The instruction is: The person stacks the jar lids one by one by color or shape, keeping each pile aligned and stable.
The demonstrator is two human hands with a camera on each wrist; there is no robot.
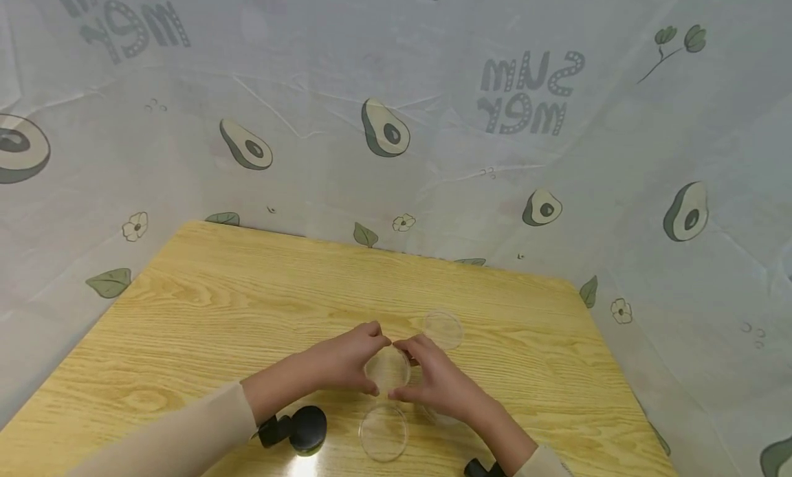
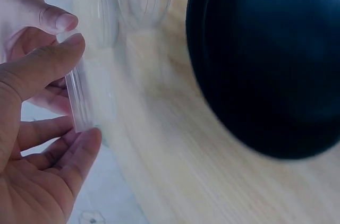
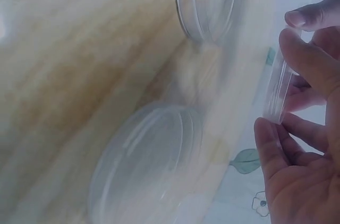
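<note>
Both hands hold a clear round petri dish (image 1: 388, 368) between them over the table, seen nearly edge-on in the wrist views. My left hand (image 1: 349, 359) grips its left side, the thumb and fingertips on the rim (image 2: 79, 96). From the other side my right hand (image 1: 433, 379) pinches the rim in the same way. Nearer the front, another clear dish (image 1: 383, 432) lies on the table. Beyond the right hand is a third clear round piece (image 1: 443, 328). One more clear dish (image 3: 146, 165) lies below the right hand, partly covered by it in the head view.
A black round object (image 1: 308, 429) stands by the left wrist and looms large in the left wrist view. The wood-grain table (image 1: 247, 298) is bordered by a pale curtain (image 1: 309, 181) printed with avocados. Light glares at the table's front.
</note>
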